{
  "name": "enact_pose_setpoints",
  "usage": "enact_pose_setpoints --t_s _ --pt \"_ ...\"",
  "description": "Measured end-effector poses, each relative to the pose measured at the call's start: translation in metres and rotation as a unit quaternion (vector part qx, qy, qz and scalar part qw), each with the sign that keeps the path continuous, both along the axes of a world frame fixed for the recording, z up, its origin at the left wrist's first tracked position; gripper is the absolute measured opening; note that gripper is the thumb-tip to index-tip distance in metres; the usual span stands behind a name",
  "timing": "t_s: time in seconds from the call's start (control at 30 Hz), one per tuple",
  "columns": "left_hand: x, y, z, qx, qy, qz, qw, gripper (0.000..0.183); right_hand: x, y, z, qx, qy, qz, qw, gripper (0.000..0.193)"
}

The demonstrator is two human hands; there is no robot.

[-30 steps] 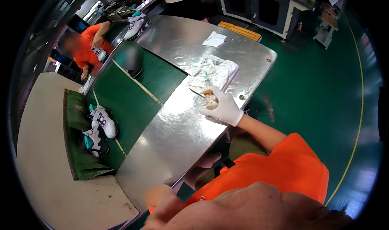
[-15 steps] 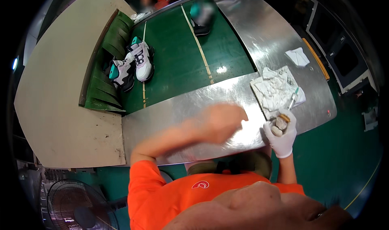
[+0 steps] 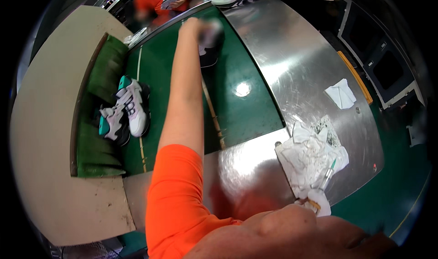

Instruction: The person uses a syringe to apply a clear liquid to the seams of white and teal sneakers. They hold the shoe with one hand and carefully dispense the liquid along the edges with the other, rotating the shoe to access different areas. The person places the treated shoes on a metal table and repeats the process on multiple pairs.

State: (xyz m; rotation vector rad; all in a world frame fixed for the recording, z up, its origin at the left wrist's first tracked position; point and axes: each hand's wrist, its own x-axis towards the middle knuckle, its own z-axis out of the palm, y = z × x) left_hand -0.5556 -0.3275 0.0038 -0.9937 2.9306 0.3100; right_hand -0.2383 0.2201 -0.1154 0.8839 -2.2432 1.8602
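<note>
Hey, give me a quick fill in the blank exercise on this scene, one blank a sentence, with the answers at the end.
1. The left hand is at a shoe that stands on a surface coloured ____.
2. The left sleeve is coloured ____.
3. A white glove covers the person's ____ hand.
4. The shoes grouped beside the flaps number ____.

Missing words: green; orange; right; two.
</note>
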Motion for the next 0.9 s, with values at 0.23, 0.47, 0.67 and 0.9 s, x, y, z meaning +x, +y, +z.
enact_pose_setpoints --t_s 0.23,0.47,0.67,0.9 --pt "0.085 0.064 0.004 -0.063 0.158 0.039 0.985 0.106 0.003 -0.012 0.02 0.03 0.015 -0.041 0.999 0.061" --pt "0.218 0.142 0.014 -0.151 0.218 -0.177 0.948 0.058 -0.01 -0.017 0.028 0.102 0.088 -0.026 0.991 0.06" --pt "0.427 0.216 0.043 -0.275 0.326 -0.381 0.82 0.053 0.005 -0.008 0.062 0.065 -0.082 0.099 0.99 0.066" --pt "0.561 0.292 -0.015 -0.274 0.266 -0.403 0.831 0.033 0.01 0.001 0.073 0.098 -0.268 0.131 0.949 0.052"
